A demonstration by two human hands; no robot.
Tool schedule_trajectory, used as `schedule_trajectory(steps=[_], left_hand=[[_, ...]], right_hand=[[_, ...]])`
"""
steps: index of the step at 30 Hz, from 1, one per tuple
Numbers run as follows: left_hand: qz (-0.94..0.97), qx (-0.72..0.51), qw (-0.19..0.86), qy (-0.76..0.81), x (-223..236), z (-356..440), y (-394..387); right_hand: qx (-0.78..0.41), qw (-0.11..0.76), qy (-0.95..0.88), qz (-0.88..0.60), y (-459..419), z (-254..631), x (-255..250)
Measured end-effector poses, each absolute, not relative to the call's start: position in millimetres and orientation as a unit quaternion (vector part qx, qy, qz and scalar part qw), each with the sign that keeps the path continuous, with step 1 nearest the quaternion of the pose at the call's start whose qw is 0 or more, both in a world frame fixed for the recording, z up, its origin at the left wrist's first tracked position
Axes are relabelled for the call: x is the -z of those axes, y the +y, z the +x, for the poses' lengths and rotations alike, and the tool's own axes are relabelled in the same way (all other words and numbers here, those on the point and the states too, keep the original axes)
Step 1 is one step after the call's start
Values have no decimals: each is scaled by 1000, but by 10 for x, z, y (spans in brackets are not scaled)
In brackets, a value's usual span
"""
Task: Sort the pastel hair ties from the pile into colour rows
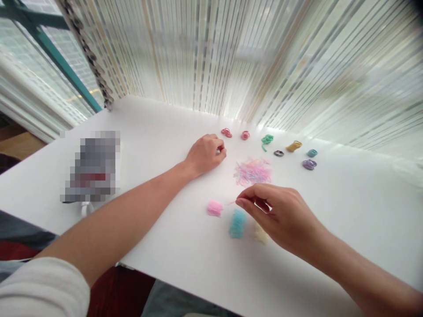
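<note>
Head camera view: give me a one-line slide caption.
Right hand pinches a pink strand beside a pink bundle; left hand rests on a white table.

Probably a home: a white table (158,132) beside a string curtain (211,53) and teal-framed window (49,53).

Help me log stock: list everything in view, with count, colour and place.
Table: one, white, beneath
Mixed heap: one, pink and lilac, central
Pink bundle: one, pink, near side, left
Turquoise bundle: one, turquoise, right of pink
Yellow bundle: one, pale yellow, right of turquoise
Thin strand: one, pink, right of pink bundle
Coils: six; two red, one each green, mustard, blue, purple; far side
Ring: one, dark multicoloured, among coils
Pixelated item: one, grey and red, table's left
Loose piece: one, white, beside pixelated item
String curtain: one, pale, beyond table
Window frame: one, teal, upper left
Fabric: count unclear, dark red, below table
Sleeve: one, white, lower left
Left hand: one, bare, near red coils
Right hand: one, bare, pinching strand
</note>
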State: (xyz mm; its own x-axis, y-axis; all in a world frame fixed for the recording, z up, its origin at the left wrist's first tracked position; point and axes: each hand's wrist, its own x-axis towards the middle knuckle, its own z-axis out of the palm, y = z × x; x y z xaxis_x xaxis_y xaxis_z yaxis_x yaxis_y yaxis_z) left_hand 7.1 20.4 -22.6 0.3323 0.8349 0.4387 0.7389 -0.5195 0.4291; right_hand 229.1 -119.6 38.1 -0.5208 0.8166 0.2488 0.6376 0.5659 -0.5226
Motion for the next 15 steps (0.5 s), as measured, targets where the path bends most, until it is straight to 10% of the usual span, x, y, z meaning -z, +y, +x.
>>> schedule_trajectory(steps=[15], left_hand=[[813,-313,75,484,208,126,193]], right_hand=[[-196,199,-853,-440,-1194,2029,-173]])
